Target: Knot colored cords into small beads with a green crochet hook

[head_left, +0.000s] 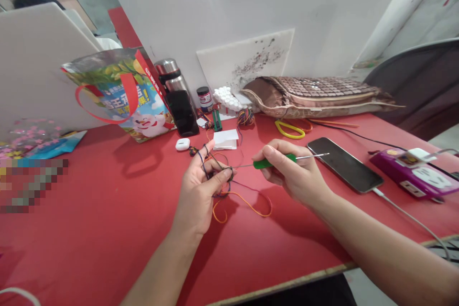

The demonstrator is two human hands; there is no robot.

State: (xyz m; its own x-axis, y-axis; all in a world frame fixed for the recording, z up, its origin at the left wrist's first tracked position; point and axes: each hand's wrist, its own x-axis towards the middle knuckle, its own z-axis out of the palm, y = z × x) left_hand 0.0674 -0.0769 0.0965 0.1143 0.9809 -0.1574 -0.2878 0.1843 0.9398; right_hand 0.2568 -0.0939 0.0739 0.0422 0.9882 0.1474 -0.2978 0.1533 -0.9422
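My right hand (290, 167) grips a crochet hook by its green handle (262, 163). A thin metal shaft sticks out of both ends of the handle. The left shaft tip meets a small dark piece of thread work (230, 172), pinched between the thumb and fingers of my left hand (201, 181). Dark thread loops around the raised left index finger. Orange thread (247, 205) trails from the left hand down onto the red table (143, 239). Fingers hide most of the piece.
Beyond my hands stand a thermos (168, 69), a leaning phone (182, 112), a white earbud case (182, 144), folded paper (225, 139) and a thread ball (245, 117). Yellow-handled scissors (289, 130), a charging phone (344, 165) and a purple power strip (412, 172) lie right. A bag (118, 95) stands left.
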